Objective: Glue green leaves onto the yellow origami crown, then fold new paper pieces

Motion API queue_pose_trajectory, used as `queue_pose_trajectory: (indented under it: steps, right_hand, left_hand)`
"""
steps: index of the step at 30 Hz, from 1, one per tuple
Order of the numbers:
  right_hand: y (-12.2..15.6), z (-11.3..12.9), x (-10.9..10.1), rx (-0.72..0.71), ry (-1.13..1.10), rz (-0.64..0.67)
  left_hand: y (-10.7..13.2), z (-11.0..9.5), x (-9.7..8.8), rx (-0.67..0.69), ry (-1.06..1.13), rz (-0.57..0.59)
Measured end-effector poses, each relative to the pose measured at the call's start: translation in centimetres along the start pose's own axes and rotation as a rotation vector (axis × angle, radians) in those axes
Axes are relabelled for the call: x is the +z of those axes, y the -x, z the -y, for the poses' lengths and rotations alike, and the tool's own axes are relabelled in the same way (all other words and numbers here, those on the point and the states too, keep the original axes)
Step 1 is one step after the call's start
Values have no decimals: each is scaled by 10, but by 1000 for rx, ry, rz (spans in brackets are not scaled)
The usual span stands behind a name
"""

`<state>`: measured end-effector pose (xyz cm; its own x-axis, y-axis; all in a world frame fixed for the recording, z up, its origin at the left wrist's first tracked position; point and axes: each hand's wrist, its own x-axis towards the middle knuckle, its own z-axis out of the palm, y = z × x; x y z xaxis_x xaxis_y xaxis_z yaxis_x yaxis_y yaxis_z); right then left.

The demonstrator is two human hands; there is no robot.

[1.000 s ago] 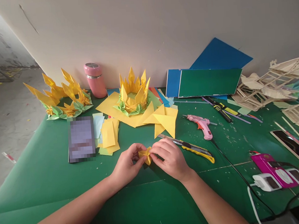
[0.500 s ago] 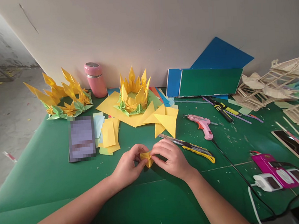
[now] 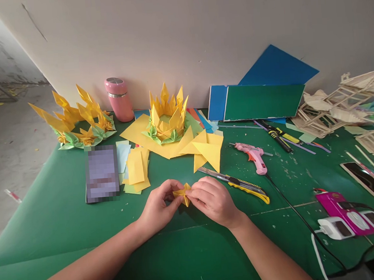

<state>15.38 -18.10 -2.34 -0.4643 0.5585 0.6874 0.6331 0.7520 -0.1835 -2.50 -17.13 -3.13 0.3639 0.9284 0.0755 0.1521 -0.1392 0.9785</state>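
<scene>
Between my hands is a small folded piece of yellow paper [image 3: 186,195] with several points spreading from its middle. My left hand [image 3: 161,202] pinches its left side with thumb and fingers. From the other side, my right hand [image 3: 213,200] grips it, fingertips bent over the folds and covering part of them. Just beyond my right hand lies a yellow-handled utility knife [image 3: 244,188], its blade extended. Several folded yellow paper sheets [image 3: 207,149] rest farther back, and a stack of yellow paper strips [image 3: 136,167] is beyond my left hand.
Two yellow-and-green paper crowns stand behind, one at centre [image 3: 168,122], one at left [image 3: 80,122]. A pink thermos [image 3: 120,102] and a dark tablet [image 3: 101,173] are at left. Rightward lie a pink glue gun [image 3: 254,156] with its cord, a magenta power strip [image 3: 345,212] and a phone [image 3: 369,185].
The folded yellow paper has been turned or opened between my fingers, so a point now stands up at its top. My right fingertips have closed farther over it.
</scene>
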Motion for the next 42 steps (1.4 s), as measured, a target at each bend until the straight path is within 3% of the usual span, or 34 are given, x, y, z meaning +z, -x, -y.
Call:
queue_pose_trajectory:
  steps: [20,26,42]
  right_hand:
    - [-3,2,-8,-56,-55,33]
    - [-1,5,-1,107,-240,-59]
    - [-2,13,13,458,-368,-71]
  left_hand:
    - [0,-4,-2,37,54,-97]
    - [-2,-2,-3,-2,40,-197]
    - [-3,-5,-3,15,-29,-161]
